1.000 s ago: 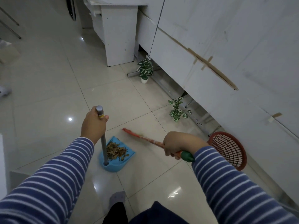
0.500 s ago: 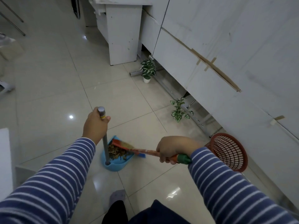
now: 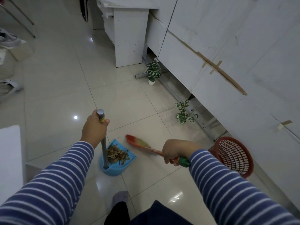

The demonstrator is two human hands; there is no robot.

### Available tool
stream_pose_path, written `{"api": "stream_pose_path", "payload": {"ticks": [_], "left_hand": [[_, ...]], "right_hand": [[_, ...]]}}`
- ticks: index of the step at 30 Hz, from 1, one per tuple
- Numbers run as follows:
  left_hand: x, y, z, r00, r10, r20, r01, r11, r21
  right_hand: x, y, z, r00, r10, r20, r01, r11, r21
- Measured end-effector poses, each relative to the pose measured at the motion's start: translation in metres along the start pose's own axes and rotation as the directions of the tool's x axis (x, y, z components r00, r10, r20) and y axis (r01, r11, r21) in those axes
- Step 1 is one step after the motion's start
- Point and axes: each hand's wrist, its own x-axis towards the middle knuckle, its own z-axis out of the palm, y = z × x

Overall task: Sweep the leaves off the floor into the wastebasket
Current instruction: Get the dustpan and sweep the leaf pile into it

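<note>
Dry brown leaves [image 3: 117,154] lie in the blue plastic dustpan [image 3: 113,168], below the left hand [image 3: 94,129] clenching its grey pole; the right hand [image 3: 176,151] grips the red-handled straw broom [image 3: 139,142].

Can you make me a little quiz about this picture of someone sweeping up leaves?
1. True or false: the dry leaves are lying in the blue dustpan.
2. Which of the hands holds the broom? A) left hand B) right hand C) both
3. Fill in the blank: the red wastebasket is leaning against the white ____.

Key:
1. True. The leaves are piled in the dustpan.
2. B. The right hand grips the broom near its green end; the left hand holds the dustpan's grey pole.
3. Cabinet. The wastebasket is tipped with its open mouth facing the person.
</note>
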Motion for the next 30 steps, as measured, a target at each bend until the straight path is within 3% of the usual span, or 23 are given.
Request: {"api": "stream_pose_path", "payload": {"ticks": [9, 15, 20, 25, 30], "left_hand": [[0.003, -0.004, 0.0, 1.0, -0.005, -0.02, 0.005, 1.0, -0.02], [0.003, -0.005, -0.002, 1.0, -0.009, -0.018, 0.009, 1.0, -0.011], [0.004, -0.006, 0.002, 1.0, -0.004, -0.021, 0.004, 1.0, -0.012], [0.007, -0.003, 0.002, 0.999, -0.018, -0.026, 0.018, 1.0, -0.008], [0.007, -0.001, -0.005, 0.998, -0.029, -0.061, 0.028, 0.999, -0.016]], "right_hand": [[-0.026, -0.002, -0.011, 0.998, -0.056, 0.041, 0.05, 0.991, 0.128], [-0.025, 0.002, -0.024, 0.999, -0.025, -0.024, 0.027, 0.993, 0.112], [-0.014, -0.007, -0.006, 1.0, -0.029, -0.005, 0.028, 1.0, -0.012], [-0.022, -0.009, -0.008, 0.997, -0.035, 0.062, 0.032, 0.998, 0.045], [-0.032, -0.008, -0.034, 0.999, -0.046, 0.013, 0.044, 0.994, 0.099]]}}
